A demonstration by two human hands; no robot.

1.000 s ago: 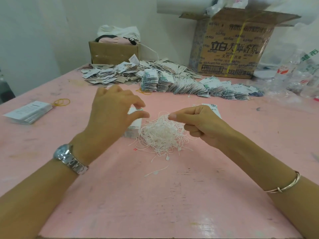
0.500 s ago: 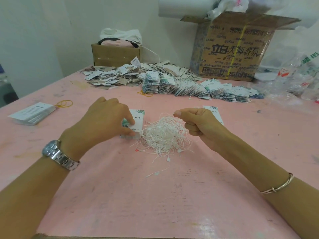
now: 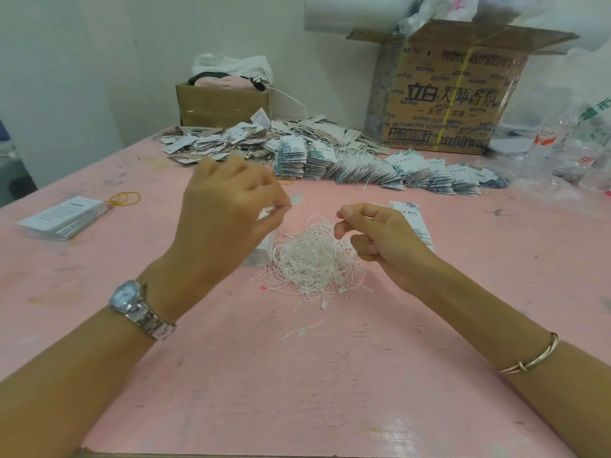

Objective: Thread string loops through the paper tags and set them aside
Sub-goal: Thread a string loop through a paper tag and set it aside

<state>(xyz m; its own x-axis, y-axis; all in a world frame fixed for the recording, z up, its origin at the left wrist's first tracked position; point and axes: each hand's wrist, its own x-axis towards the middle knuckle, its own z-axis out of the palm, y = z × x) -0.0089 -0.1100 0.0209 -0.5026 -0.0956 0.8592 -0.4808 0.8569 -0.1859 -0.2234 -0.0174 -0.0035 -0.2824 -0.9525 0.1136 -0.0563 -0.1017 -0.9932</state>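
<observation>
Above the pink bench (image 3: 297,391), the left hand (image 3: 224,206) has lifted, grip pinching a blurred pale paper tag (image 3: 295,200). The right hand (image 3: 380,239) pinches white string (image 3: 314,262); threading looks next.

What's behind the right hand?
A printed tag pokes out beyond the right hand; the hand covers its near part, so whether more tags lie there is hidden.

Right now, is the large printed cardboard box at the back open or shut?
Open. The printed cardboard box has its top flaps spread outward, with crumpled plastic sticking out.
</observation>
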